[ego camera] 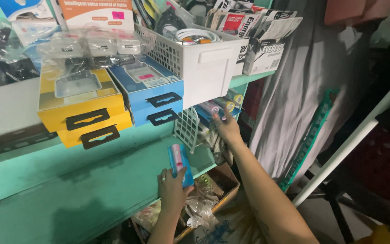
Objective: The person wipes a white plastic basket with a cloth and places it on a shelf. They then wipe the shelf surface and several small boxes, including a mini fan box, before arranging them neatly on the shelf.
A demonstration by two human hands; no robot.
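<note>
The left hand [173, 190] grips a small blue packet [180, 163] with a pink item inside it, fingers wrapped around its lower end, and holds it upright against the front edge of the green shelf [68, 180]. There is a ring on one finger of this hand.

The right hand [225, 129] reaches up under the upper shelf, near its right end. Its fingers touch a row of slim packets [217, 107], blue and yellow with pink parts, that lie on their sides there; whether the fingers have closed on one I cannot tell. A small white wire rack [187, 128] stands just beside these packets, to their left.

On the upper shelf, a white plastic basket [195, 58] holding coiled cables sits above the right hand. To its left lie two stacked blue boxes [152, 92] with black hang tabs, and further left two stacked yellow boxes [84, 110] of the same kind. Clear packets lie behind them. At the right end of that shelf stand black and white battery cards [262, 45].

Below the shelf's front edge, under both hands, is an open cardboard box [222, 180] filled with clear wrappers. A grey cloth [303, 90] hangs to the right of the shelves, with a white pole [353, 135] slanting across in front of it.
</note>
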